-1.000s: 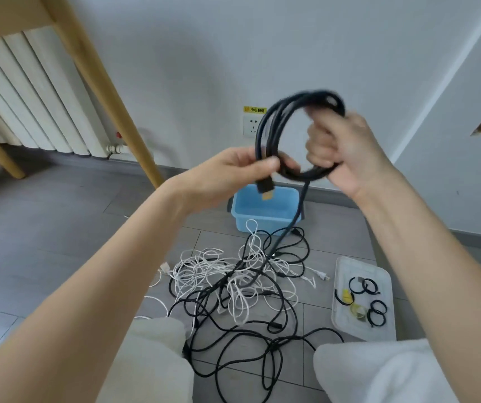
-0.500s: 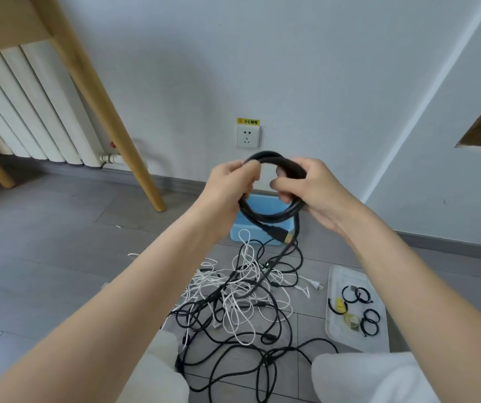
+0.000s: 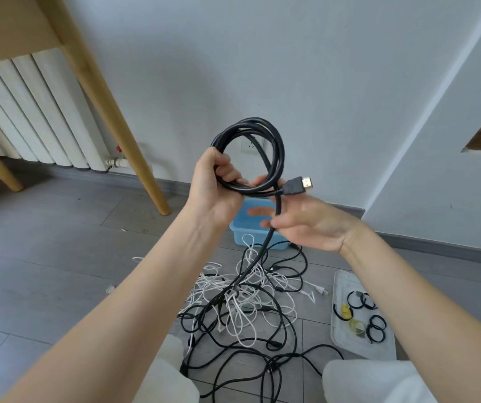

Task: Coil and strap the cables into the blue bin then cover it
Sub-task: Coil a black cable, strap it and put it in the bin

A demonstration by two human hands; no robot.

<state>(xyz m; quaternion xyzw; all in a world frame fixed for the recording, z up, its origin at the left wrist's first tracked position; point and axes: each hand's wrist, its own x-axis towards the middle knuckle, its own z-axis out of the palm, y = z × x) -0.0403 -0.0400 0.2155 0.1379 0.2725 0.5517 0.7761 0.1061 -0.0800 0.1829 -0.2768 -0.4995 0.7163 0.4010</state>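
Head view shows my left hand (image 3: 218, 190) curled round the bottom of the black coil (image 3: 252, 158), fingers and thumb closed on the bundled loops so the ring stands upright above my knuckles. Its plug end (image 3: 298, 186) pokes out just to the right of that grip, loose, held by nothing but the stiffness of the cable.

Below and right of it, my right hand (image 3: 306, 225) is mostly open, palm up, with the fingertips lightly pinching the trailing run (image 3: 265, 248) that drops from the coil. The pinch looks weak to me; I cannot tell how firmly the thumb bears on it.

Risks as I judge them: the loops are only pressed together, not strapped, so if my left fingers ease off they will likely spring apart. The free plug could swing and unpick the outermost turn.

Further down, the trailing run goes into the tangle of black and white cables (image 3: 242, 309) on the floor. Pulling up more length may drag a knot with it, or snag white cable into the coil.

Just behind my right fingers sits the blue bin (image 3: 250, 239), apparently empty. The straps (image 3: 361, 315) lie in the clear tray (image 3: 341, 338), well off to the right, so reaching them means freeing one hand.
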